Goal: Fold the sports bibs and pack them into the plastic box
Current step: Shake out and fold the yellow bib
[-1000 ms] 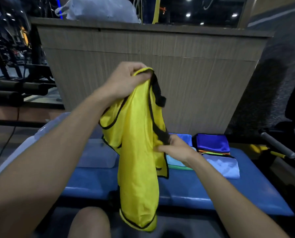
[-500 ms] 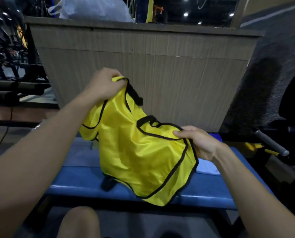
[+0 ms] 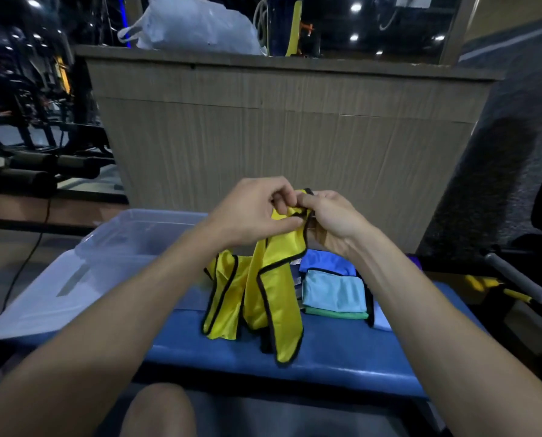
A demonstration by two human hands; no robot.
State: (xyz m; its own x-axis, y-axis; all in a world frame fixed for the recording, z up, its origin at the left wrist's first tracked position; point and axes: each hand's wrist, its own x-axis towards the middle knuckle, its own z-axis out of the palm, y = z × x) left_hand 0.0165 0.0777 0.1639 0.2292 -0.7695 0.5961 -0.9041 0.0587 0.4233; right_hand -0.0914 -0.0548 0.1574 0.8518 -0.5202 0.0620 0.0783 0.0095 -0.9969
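A yellow bib (image 3: 263, 298) with black trim hangs from both hands, its lower end draped on the blue bench (image 3: 342, 351). My left hand (image 3: 250, 212) and my right hand (image 3: 332, 222) meet above the bench and pinch the bib's top edge together. A clear plastic box (image 3: 118, 244) stands on the bench to the left, with its lid (image 3: 52, 298) lying in front of it. To the right lies a pile of folded bibs (image 3: 332, 291), light blue on top, green and darker blue around it.
A wooden counter (image 3: 279, 130) rises right behind the bench, with a white plastic bag (image 3: 197, 26) on top. Dark gym machines (image 3: 27, 121) stand at the left. A padded grey handle (image 3: 515, 275) sticks out at the right. My knee (image 3: 159, 411) is below the bench.
My hands have come together at the bib's top edge. The bib was spread wide between them; it now hangs narrow and doubled over the bench. The view has tilted up.
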